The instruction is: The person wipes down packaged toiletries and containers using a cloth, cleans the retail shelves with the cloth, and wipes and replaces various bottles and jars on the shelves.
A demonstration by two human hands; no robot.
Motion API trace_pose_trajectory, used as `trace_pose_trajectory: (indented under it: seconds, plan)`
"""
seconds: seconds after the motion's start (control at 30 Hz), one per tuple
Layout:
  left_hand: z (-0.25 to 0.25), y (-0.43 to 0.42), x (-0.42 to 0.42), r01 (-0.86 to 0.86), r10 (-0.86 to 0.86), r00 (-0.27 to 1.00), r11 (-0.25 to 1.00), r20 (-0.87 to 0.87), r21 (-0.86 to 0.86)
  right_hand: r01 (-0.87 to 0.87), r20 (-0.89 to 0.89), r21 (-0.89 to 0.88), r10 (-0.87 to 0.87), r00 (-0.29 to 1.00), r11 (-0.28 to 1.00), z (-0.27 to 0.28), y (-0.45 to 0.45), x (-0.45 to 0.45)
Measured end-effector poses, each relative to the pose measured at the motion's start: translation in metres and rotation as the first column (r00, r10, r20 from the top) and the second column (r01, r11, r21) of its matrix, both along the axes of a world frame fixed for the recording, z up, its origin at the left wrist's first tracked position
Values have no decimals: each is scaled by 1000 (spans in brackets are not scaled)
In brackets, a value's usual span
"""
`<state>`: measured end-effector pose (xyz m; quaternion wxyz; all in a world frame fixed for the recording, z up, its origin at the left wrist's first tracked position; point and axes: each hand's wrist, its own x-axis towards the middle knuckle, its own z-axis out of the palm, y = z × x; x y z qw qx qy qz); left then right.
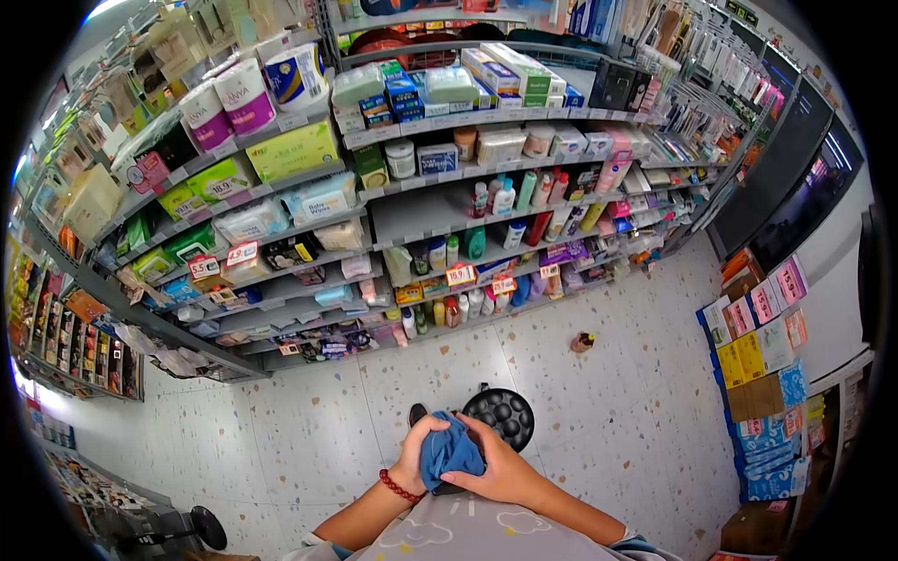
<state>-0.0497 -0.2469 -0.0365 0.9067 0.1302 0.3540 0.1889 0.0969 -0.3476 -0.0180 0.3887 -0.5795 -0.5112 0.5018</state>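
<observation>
A crumpled blue cloth (pixel 451 453) is held between both hands, close in front of the light apron. My left hand (pixel 412 460), with a red beaded bracelet at the wrist, is wrapped round the cloth's left side. The fingers of my right hand (pixel 496 467) are closed on its right side. Part of something dark shows under the cloth, too hidden to name. Just beyond my right hand, a round black pan with several hollows (pixel 502 418) lies on the floor.
Shelves (pixel 421 220) with bottles, wipes and boxes stretch across the front. A small bottle (pixel 583 342) stands on the tiled floor (pixel 617 411). Stacked boxes (pixel 756 402) line the right side. A black round-headed object (pixel 208 527) is at lower left.
</observation>
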Motion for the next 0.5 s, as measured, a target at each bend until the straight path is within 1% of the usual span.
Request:
trace_pose_trajectory:
  seconds: [0.07,0.2,0.3,0.37,0.4,0.43,0.47,0.5]
  plan:
    - [1,0,0,-17,16,999,999,-33,-39,-9,15,-10,9,1000,1000,2,2,1]
    - [-3,0,-2,-20,19,999,999,-34,-34,-8,54,20,7,999,1000,5,3,0]
    - [-8,-1,-4,-30,30,1000,998,1,-55,5,81,24,-7,997,1000,3,1,-1]
    - [-5,0,-3,-32,33,999,999,18,-23,56,73,-15,-54,996,998,3,1,-2]
    - [-4,1,-3,-32,32,999,999,17,-26,86,60,-8,-86,995,996,2,1,-1]
    - [-2,0,-2,-56,56,998,998,6,26,117,45,-6,-117,992,993,1,1,-1]
    - [-1,0,-2,-80,81,997,994,-5,76,162,-32,-69,-165,986,984,12,2,-1]
    - [1,-1,-1,-80,80,997,995,-8,67,179,-86,-64,-184,979,982,-6,-1,-2]
